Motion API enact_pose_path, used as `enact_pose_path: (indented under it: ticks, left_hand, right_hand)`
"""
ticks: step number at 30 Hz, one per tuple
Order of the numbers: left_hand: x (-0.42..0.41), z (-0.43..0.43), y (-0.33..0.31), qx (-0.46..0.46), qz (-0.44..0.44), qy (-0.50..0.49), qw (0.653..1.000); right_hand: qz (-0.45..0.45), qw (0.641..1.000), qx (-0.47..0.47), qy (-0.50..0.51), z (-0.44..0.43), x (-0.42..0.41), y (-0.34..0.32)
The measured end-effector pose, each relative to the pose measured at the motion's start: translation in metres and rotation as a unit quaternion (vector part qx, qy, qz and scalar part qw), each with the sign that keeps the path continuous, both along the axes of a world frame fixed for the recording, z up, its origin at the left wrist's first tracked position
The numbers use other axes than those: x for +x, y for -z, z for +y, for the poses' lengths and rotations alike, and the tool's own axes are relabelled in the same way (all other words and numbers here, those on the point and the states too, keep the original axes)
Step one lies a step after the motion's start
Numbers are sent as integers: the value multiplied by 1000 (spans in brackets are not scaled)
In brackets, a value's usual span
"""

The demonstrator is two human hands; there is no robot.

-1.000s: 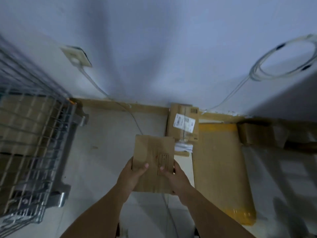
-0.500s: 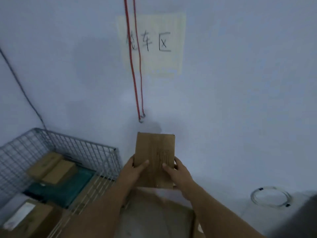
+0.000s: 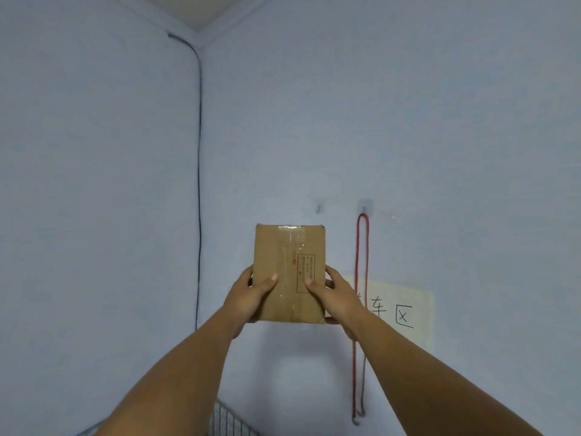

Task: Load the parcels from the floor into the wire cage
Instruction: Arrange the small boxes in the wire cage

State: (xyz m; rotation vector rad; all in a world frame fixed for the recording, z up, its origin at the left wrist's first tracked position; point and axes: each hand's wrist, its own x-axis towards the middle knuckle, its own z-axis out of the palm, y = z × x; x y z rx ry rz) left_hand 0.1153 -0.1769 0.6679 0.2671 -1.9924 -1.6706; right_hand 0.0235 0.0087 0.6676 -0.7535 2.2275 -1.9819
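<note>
Parcel: one brown cardboard parcel (image 3: 289, 265), taped face toward the camera, held up in the air in front of the wall (image 3: 408, 121). It is well above the cage and touches nothing but the hands.
Left hand: the left hand (image 3: 251, 292) grasps the parcel's left edge, with the thumb across the face and the fingers behind.
Right hand: the right hand (image 3: 334, 294) grasps the right edge the same way, thumb on the face.
Cage: only a corner of the wire cage (image 3: 231, 421) shows at the bottom edge, beside the left forearm. Its contents are out of view.
Done: this parcel is off the floor and in both hands; judged mid-carry.
Left: the parcel is not yet in the cage. It needs to come down over the wire rim and be let go. The floor is out of view, so I cannot tell how many parcels wait there.
Counts: parcel 1; hands 2; cage 1 (part only); cord 1; hook 1; sign 1; cable 1.
Surroundings: a red cord (image 3: 361, 309) hangs in a loop from a hook (image 3: 365, 204) just right of the parcel, crossing the left edge of a paper sign (image 3: 405, 313). A black cable (image 3: 198, 184) runs down the wall corner.
</note>
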Motion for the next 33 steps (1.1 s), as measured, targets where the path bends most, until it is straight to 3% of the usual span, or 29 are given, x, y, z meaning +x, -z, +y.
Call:
enact_pose_path:
  ticks: [7,13,20,27,33]
  left_hand:
    - [48,-141,-64,-37,38,-58,997]
    - [82,-260,-74,-37,63,-109,991]
    - [81,-383,-61,-38,46,-164,985]
    - [55,-499,-13,12,-40,-185,982]
    - [-6,-572,45,33,-87,-158,983]
  right_hand:
    - [21,998,-23,-54,-149,29,-62]
    - [19,994,-22,-104,-290,47,-79]
    - [-26,985,-26,-167,-429,27,-63]
    - [-67,977,-4,-204,-546,-6,-5]
    - [-97,986,24,-132,-616,-56,56]
